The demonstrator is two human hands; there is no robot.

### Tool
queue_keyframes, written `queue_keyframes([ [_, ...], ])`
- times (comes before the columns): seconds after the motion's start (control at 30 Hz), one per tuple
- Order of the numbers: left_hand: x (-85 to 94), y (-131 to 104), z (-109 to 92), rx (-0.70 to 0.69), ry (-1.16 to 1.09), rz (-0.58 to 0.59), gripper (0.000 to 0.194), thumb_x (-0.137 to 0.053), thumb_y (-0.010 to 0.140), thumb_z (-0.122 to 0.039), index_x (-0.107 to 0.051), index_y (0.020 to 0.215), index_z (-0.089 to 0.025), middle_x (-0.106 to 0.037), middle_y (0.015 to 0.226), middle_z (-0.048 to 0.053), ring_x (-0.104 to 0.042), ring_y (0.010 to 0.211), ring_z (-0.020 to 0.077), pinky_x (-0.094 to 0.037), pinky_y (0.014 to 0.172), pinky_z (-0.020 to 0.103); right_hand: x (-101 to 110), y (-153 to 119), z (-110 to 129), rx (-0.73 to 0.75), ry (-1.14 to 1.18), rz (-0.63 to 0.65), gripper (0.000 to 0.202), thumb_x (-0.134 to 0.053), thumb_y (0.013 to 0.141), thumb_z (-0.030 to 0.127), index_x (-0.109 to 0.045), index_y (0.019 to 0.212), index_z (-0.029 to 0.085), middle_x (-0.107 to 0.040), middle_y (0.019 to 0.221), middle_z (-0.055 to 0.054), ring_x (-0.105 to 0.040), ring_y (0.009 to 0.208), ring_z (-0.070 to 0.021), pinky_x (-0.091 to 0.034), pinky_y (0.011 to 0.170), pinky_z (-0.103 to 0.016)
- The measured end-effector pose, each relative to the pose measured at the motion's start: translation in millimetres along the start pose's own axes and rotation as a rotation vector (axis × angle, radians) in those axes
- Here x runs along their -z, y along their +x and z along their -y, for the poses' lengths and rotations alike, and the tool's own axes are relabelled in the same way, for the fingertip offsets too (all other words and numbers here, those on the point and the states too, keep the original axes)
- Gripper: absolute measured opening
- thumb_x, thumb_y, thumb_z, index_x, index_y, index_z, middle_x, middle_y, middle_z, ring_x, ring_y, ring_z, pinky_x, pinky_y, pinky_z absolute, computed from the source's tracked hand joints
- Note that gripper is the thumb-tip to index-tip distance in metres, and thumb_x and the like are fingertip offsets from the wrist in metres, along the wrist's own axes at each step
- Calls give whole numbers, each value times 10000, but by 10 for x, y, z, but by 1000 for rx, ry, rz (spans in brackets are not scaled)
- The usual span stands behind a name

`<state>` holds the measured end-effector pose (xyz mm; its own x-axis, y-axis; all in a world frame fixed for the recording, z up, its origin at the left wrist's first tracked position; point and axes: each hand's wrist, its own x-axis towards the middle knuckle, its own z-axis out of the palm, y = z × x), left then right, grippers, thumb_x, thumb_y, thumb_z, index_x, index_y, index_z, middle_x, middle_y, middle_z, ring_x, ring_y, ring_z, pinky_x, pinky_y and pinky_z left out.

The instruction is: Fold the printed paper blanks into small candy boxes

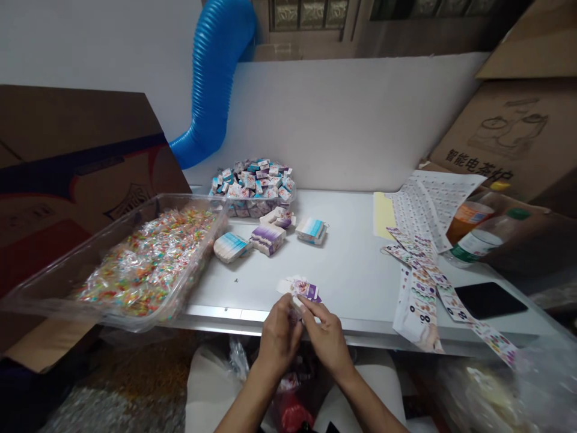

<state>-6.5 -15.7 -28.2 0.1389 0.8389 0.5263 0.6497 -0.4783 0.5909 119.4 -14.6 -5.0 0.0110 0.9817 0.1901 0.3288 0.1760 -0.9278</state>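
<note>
At the table's front edge, my left hand (276, 335) and my right hand (328, 338) come together with curled fingers around a small white paper box (296, 305). My fingers hide most of it. Just beyond the fingertips, flat printed box blanks (308, 289) in white and purple lie on the table. Farther back sit stacks of flat blanks: a blue-and-white stack (231, 246), a purple-and-white stack (267, 238), another blue stack (311, 230) and a loose white-and-purple bunch (277, 218). A clear tub (252, 208) behind them is heaped with small folded boxes.
Left, a large clear plastic tray (198, 264) of colourful wrapped pieces overhangs the table edge. Right are printed sticker strips (421, 307), paper sheets (424, 204), a black phone (490, 300), bottles (478, 240) and cardboard boxes (518, 132). A blue hose (214, 78) hangs behind.
</note>
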Motion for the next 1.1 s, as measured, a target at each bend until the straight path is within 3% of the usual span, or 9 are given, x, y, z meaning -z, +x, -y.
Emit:
queue_keyframes([
  [0.1,-8,1,26,-29,44,-49,502,-492,848,-171,-307,1312,-122,-560,1166,171,-578,1074,246,-525,861,402,38,27,22,7,-96,-9,301,-488,875,283,-659,1103,186,-682,1058,-93,-621,988,-225,-479,888,-379],
  [0.23,-19,2,73,-151,108,-89,518,-475,870,-154,-283,1350,-131,-560,1190,182,-552,1131,255,-527,875,402,77,5,72,245,-408,-9,305,-450,863,170,-656,1089,168,-706,944,-91,-620,854,-236,-481,792,-422],
  [0.37,-2,-18,115,-165,101,-86,574,-461,871,-139,-220,1392,-122,-522,1255,204,-521,1178,257,-517,901,404,121,-34,67,522,-567,38,375,-437,851,108,-568,1201,138,-678,1033,-101,-575,897,-239,-458,803,-433],
  [0.5,30,-22,122,-155,69,-34,583,-464,876,-164,-213,1401,-133,-498,1295,195,-505,1198,248,-498,932,408,165,-61,1,656,-662,97,455,-429,852,80,-464,1304,111,-623,1170,-130,-546,975,-258,-459,820,-438],
  [0.7,48,-29,86,-106,17,21,573,-456,880,-182,-219,1400,-145,-488,1318,183,-496,1210,239,-488,948,407,92,-167,-74,617,-633,1,501,-396,859,29,-410,1347,139,-564,1264,-149,-544,1077,-237,-453,863,-437],
  [0.77,40,-56,83,-85,18,25,562,-450,883,-183,-229,1398,-145,-510,1297,183,-518,1187,238,-496,935,405,59,-180,-75,572,-609,26,480,-385,869,49,-432,1336,146,-562,1268,-147,-536,1113,-248,-449,886,-459],
  [0.97,28,-108,61,104,-2,40,550,-471,873,-231,-280,1378,-125,-491,1324,178,-506,1200,247,-484,951,407,82,-90,4,255,-340,103,369,-403,921,194,-521,1268,227,-650,1140,-77,-603,1037,-192,-509,881,-363],
  [1.1,55,-94,52,98,-43,65,547,-459,867,-224,-289,1375,-116,-488,1328,173,-492,1214,241,-464,973,407,78,-89,-21,352,-362,151,401,-377,923,165,-482,1305,223,-623,1193,-85,-583,1070,-203,-485,921,-401],
])
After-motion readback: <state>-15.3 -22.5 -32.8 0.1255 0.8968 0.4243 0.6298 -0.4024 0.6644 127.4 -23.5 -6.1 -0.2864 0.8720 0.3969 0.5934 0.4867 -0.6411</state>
